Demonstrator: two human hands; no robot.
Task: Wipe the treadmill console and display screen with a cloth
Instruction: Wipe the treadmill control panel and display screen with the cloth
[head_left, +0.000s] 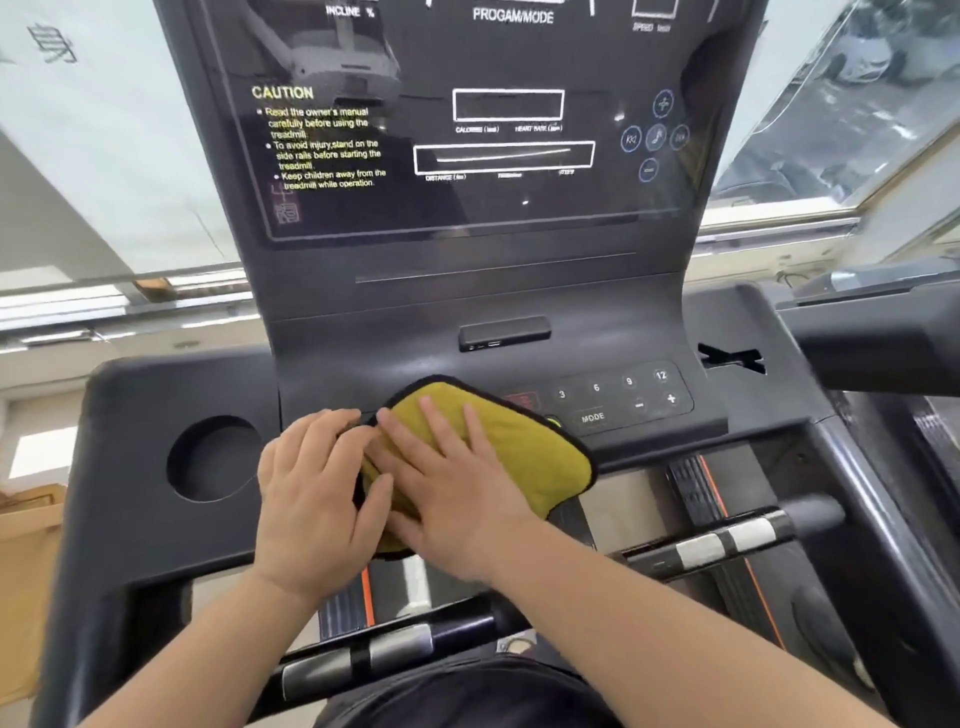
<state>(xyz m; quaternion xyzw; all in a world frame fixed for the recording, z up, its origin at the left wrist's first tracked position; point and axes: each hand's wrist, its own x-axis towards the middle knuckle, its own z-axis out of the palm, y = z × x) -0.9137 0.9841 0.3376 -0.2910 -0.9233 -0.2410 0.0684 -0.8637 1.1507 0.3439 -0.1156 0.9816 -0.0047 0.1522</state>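
A yellow cloth (524, 452) with a dark edge lies on the lower button strip of the black treadmill console (467, 306). My right hand (447, 488) lies flat on the cloth with fingers spread. My left hand (311, 493) sits beside it on the left, its thumb and fingers touching the cloth's left edge. The dark display screen (467, 130) rises above, showing CAUTION text, white boxes and round icons. Part of the button strip is hidden under the cloth.
Buttons marked 3, 6, 9, 12 and MODE (613, 400) sit right of the cloth. A round cup holder (213, 457) is at the left. Handlebars with silver sensor pads (727, 540) run below the console. Windows flank the console; a cardboard box (26, 545) stands at the far left.
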